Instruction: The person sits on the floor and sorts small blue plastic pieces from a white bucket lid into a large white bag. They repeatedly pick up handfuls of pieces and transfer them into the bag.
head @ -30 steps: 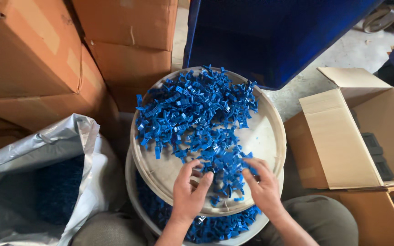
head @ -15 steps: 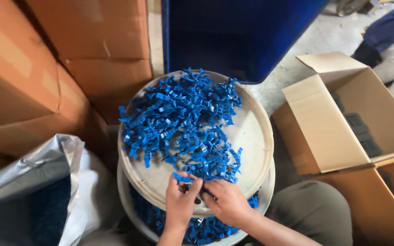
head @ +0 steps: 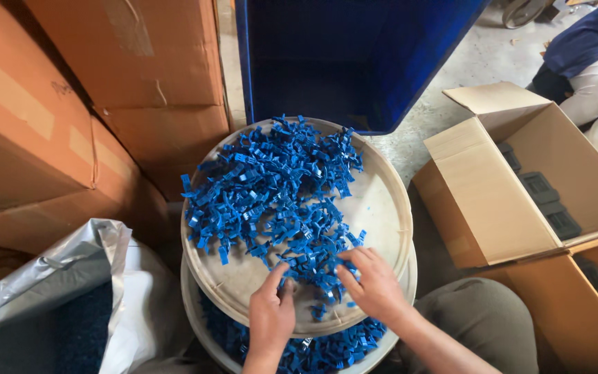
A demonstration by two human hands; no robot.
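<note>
Left hand pinching among blue plastic clips; right hand spread, loosely cupped. Best picking from pile's near edge, keeping clips on the tray.

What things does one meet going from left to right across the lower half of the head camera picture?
Grey plastic bag → left hand → right hand → open cardboard box, with the round tray of blue plastic pieces under both hands.

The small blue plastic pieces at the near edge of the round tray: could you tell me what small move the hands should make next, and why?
Probably close the fingers on a piece from the near cluster. Both the left hand and right hand rest open on the blue plastic pieces at the near edge of the round tray, fingertips among them, with nothing visibly gripped.
</note>
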